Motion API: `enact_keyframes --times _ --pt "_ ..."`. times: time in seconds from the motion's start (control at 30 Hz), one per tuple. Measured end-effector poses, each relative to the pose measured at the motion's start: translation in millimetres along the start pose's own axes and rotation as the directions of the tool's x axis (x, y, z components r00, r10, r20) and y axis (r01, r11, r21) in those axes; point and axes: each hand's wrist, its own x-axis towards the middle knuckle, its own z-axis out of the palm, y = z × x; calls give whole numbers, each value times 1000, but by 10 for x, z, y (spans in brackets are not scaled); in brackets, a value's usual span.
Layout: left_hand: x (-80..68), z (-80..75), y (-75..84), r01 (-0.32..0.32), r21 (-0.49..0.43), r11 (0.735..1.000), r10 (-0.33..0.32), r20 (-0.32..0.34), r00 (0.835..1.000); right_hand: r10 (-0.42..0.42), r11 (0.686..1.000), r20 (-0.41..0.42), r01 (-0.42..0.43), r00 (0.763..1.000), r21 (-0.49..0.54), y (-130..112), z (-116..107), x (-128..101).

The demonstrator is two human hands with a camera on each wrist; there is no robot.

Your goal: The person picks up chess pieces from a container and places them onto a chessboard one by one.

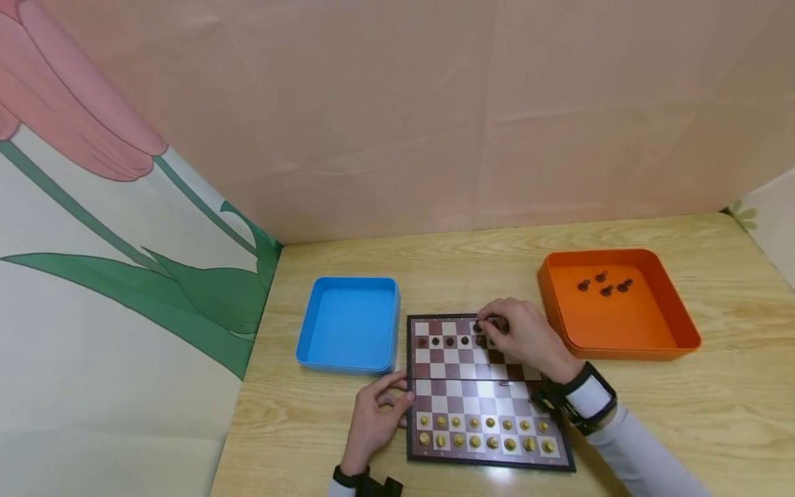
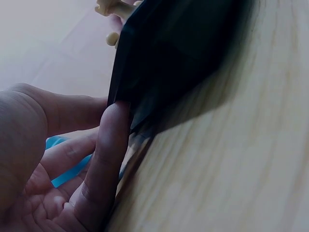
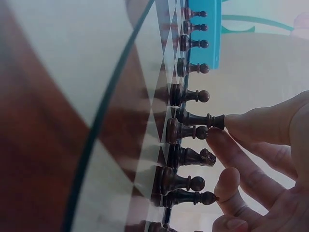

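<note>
On the far rows of the small chessboard (image 1: 478,386), near the orange tray (image 1: 621,345), the right hand (image 1: 528,338) works among the dark pieces. Right wrist view: thumb and forefinger close narrowly on the top of one tall dark piece (image 3: 200,119), which stands on its square in the back rank with neighbours close on both sides; other fingers loosely curled beneath. Judgement: best to pinch by the head alone and move it straight off the board, so the adjacent dark pawn (image 3: 186,131) and knight (image 3: 190,156) are not knocked. Left hand (image 1: 375,414) rests at the board's left edge, fingers loosely bent, one finger (image 2: 104,159) pressed flat against the dark rim, steadying it, gripping nothing. Light pieces (image 1: 484,433) fill the near rows. Four dark pieces (image 1: 604,284) lie in the orange tray; blue tray (image 1: 348,324) sits left of the board.
</note>
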Motion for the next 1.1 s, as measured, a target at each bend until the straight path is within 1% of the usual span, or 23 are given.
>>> enact_keyframes --times 0.2,0.33,0.4,0.47,0.6,0.73,0.83,0.9,1.0,1.1 --pt "22 7 37 15 -5 1000 -15 -1 1000 6 1000 2 -6 1000 5 -25 -77 -10" --pt "-6 5 26 27 -8 1000 -27 -4 1000 12 1000 -19 -13 1000 -7 -38 -156 -60" --pt "-28 2 14 42 -6 999 -42 -7 999 1 1000 -41 -1 999 -17 -30 -203 -90" --pt "-46 1 3 57 -4 998 -57 -9 998 -28 999 -76 26 997 -27 -6 -259 -117" --pt "-55 1 2 74 -1 997 -74 -9 997 -99 994 -151 91 984 -55 69 -404 -148" --pt "-52 -1 25 73 -12 997 -73 -8 997 -122 990 -208 104 971 -96 161 -583 -160" --pt "-57 -12 43 69 -8 998 -69 -14 997 -105 990 -235 79 966 -117 257 -710 -173" --pt "-59 -16 55 65 3 998 -65 -17 998 -72 992 -245 43 967 -121 349 -796 -188" --pt "-56 -13 60 59 13 998 -59 -18 998 -28 992 -280 -7 960 -122 535 -923 -236" --pt "-49 4 62 66 0 998 -66 -9 998 20 993 -314 -56 949 -108 740 -1038 -314"
